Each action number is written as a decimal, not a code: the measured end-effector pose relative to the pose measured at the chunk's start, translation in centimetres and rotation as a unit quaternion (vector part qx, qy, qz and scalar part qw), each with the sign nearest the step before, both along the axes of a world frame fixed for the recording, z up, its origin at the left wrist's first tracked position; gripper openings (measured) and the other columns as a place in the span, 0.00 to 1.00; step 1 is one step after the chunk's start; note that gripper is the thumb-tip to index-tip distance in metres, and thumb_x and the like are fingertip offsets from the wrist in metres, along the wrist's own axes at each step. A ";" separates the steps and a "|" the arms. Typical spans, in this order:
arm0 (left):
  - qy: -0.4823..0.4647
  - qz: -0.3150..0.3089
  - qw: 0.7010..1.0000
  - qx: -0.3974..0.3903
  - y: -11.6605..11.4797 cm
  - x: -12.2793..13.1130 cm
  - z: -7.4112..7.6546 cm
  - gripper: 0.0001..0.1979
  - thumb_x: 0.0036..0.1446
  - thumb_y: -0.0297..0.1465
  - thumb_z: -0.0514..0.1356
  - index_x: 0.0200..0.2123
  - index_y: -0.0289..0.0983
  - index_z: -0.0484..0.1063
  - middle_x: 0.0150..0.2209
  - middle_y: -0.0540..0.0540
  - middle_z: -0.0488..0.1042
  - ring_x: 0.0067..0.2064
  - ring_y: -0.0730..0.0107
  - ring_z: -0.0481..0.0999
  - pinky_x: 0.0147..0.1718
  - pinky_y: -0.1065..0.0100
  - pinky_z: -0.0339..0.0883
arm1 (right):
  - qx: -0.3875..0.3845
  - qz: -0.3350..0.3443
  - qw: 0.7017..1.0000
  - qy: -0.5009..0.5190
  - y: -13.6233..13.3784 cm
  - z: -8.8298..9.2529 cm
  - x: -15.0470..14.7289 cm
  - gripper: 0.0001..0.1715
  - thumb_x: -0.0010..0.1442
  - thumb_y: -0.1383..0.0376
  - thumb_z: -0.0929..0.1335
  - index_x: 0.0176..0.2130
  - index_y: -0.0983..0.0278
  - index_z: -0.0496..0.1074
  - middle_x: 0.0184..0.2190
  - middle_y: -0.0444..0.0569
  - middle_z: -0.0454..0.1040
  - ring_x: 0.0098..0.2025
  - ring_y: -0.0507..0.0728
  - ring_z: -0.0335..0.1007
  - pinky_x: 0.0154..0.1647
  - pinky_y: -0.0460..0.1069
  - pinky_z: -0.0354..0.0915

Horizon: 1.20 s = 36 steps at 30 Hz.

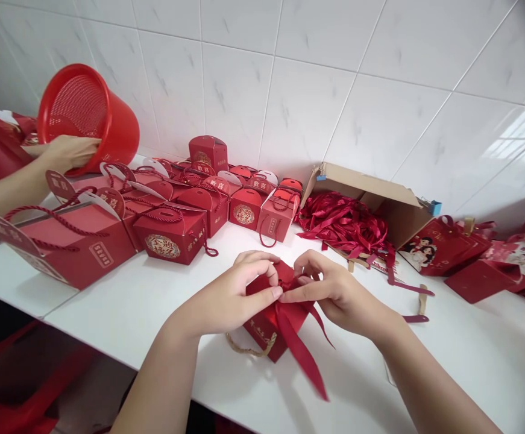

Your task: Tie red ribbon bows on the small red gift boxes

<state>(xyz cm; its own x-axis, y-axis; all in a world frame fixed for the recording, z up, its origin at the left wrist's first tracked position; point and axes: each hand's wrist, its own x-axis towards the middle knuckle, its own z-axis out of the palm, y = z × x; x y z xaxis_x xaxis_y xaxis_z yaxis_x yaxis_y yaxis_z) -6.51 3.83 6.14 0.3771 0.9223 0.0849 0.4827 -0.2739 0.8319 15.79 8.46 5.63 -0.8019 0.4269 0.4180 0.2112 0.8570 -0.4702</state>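
Observation:
A small dark-red gift box (269, 322) with a twisted gold cord handle (248, 351) sits on the white table before me. Red satin ribbon (302, 355) is knotted or looped at the box's top, and two tails hang over its near side. My left hand (239, 292) pinches the ribbon from the left, thumb and fingers pressed together. From the right, my right hand (323, 286) pinches the same ribbon with curled fingers. Both thumbs meet at the knot, which the fingers partly hide.
Several red gift boxes (169, 238) with rope handles crowd the left and back. A cardboard box (370, 187) spills red ribbons (343, 226). Red bags (447, 244) lean at right. Another person's hand (70, 150) reaches into a red plastic basket (124, 129). The tiled wall (239, 78) stands behind.

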 end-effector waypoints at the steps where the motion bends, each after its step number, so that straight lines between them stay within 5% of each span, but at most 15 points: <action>1: 0.008 0.012 1.000 -0.005 0.0 0.0 -0.1 0.07 0.60 0.38 0.56 0.32 0.43 0.67 0.60 0.49 0.63 0.67 0.60 0.52 0.61 0.56 0.53 | 0.000 -0.001 1.000 0.000 0.0 0.0 0.0 0.29 0.60 0.79 0.61 0.47 0.50 0.77 0.38 0.48 0.62 0.39 0.53 0.63 0.36 0.48 0.68; 4: 0.015 0.031 0.999 -0.019 0.1 -0.2 -0.3 0.10 0.60 0.42 0.56 0.32 0.43 0.70 0.64 0.49 0.59 0.69 0.59 0.47 0.62 0.54 0.51 | -0.003 0.000 1.000 0.006 0.0 -0.1 -0.1 0.28 0.62 0.78 0.61 0.47 0.49 0.77 0.38 0.48 0.61 0.39 0.53 0.63 0.38 0.48 0.68; 9: -0.044 0.006 0.999 -0.022 0.6 -0.1 -0.6 0.16 0.59 0.44 0.57 0.25 0.40 0.67 0.62 0.46 0.64 0.67 0.56 0.54 0.61 0.55 0.54 | -0.017 0.020 0.999 0.026 0.0 0.1 -0.3 0.27 0.62 0.78 0.61 0.44 0.52 0.79 0.38 0.48 0.61 0.39 0.51 0.63 0.39 0.48 0.69; 14: -0.099 -0.001 0.994 -0.045 0.6 -0.2 -0.2 0.11 0.56 0.43 0.61 0.32 0.42 0.74 0.65 0.46 0.61 0.69 0.52 0.50 0.64 0.49 0.46 | -0.009 0.010 1.000 0.026 0.1 0.0 -0.3 0.27 0.63 0.78 0.59 0.44 0.52 0.79 0.37 0.48 0.60 0.38 0.52 0.62 0.40 0.49 0.71; 20: -0.141 0.038 0.985 -0.086 0.7 0.3 -0.4 0.17 0.58 0.47 0.57 0.32 0.41 0.78 0.66 0.45 0.59 0.69 0.53 0.48 0.65 0.47 0.44 | -0.004 0.011 0.999 0.033 0.0 0.1 -0.5 0.24 0.62 0.77 0.61 0.41 0.54 0.80 0.36 0.48 0.60 0.39 0.52 0.62 0.39 0.49 0.71; 27: -0.159 -0.040 0.982 -0.095 0.9 -0.3 -0.8 0.08 0.56 0.39 0.62 0.33 0.42 0.78 0.66 0.47 0.58 0.68 0.52 0.53 0.63 0.51 0.50 | 0.001 0.014 0.998 0.056 0.2 -0.3 -0.5 0.25 0.63 0.77 0.60 0.39 0.55 0.81 0.37 0.48 0.60 0.37 0.51 0.63 0.35 0.48 0.70; 36: -0.202 -0.012 0.970 -0.136 0.8 0.1 -0.6 0.08 0.58 0.36 0.59 0.36 0.41 0.76 0.67 0.47 0.56 0.67 0.53 0.55 0.58 0.56 0.62 | -0.004 0.006 0.999 0.050 0.1 0.0 -0.5 0.23 0.65 0.75 0.60 0.39 0.55 0.81 0.36 0.47 0.58 0.37 0.51 0.62 0.40 0.49 0.71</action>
<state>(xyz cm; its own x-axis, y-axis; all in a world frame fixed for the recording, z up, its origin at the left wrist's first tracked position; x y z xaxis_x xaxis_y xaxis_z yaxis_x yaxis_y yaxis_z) -6.45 4.61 5.59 0.3856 0.9226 -0.0138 0.0975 -0.0258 0.9949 15.24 8.56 5.64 -0.7607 0.4217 0.4934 0.1530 0.8553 -0.4951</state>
